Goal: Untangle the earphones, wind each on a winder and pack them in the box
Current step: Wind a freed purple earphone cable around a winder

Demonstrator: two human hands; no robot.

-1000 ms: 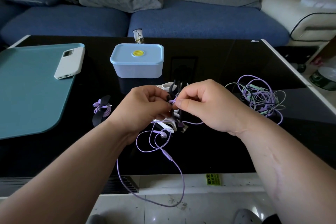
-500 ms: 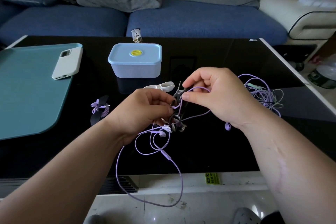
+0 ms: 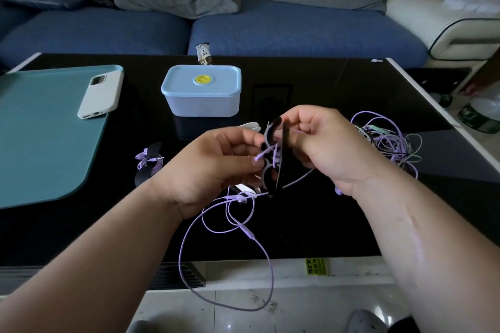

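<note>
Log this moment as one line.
step: winding | left hand: pinches purple earphone | right hand: holds black winder | box: lid on | tangle: on table

Both hands are uncovered: we note the left hand (image 3: 213,167) and the right hand (image 3: 327,149) as bare. The left forearm (image 3: 108,251) and right forearm (image 3: 422,238) are bare from the wrist back to the frame edge. On the right forearm a long faint line (image 3: 415,235) runs lengthwise behind the wrist, with a glossy patch farther back from the hand. Well below the hands we see a left grey shape (image 3: 140,327) and a right grey shape (image 3: 362,320), both rounded. We cannot tell if they are footwear.
</note>
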